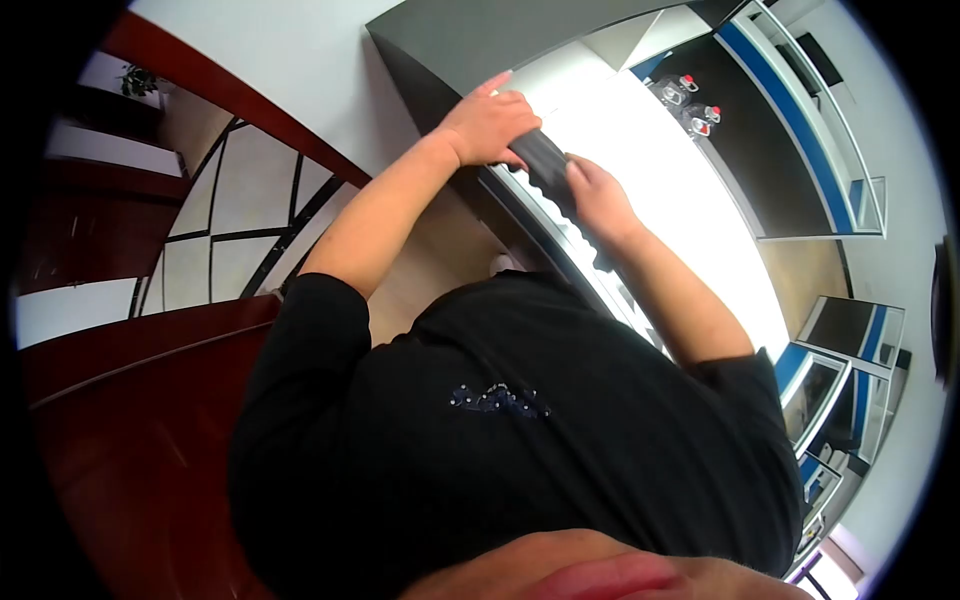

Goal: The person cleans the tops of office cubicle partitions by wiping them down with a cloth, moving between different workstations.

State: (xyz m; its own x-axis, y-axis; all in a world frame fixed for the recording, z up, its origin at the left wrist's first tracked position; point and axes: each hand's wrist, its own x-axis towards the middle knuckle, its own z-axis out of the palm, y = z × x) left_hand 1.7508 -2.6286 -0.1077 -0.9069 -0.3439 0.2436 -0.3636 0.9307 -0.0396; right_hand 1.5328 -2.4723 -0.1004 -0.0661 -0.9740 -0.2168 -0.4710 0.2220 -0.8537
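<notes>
A long dark grey, soft-looking piece with a wavy lower edge [542, 163] lies along the front edge of the white counter top [680, 200]; its exact kind I cannot make out. My left hand [487, 127] rests over its far left end, fingers bent down onto it and one digit sticking out. Further along, my right hand [600, 205] grips the same piece, thumb on top and the other fingers mostly hidden. Below the right hand, the dark wavy edge continues down toward the counter's front rim.
Clear bottles with red caps [678, 92] stand at the counter's back. A dark grey panel [450, 50] rises at the upper left. Glass-fronted display cases [850, 350] are at right. Dark red wooden furniture [150, 420] stands on my left, beside a tiled floor [255, 185].
</notes>
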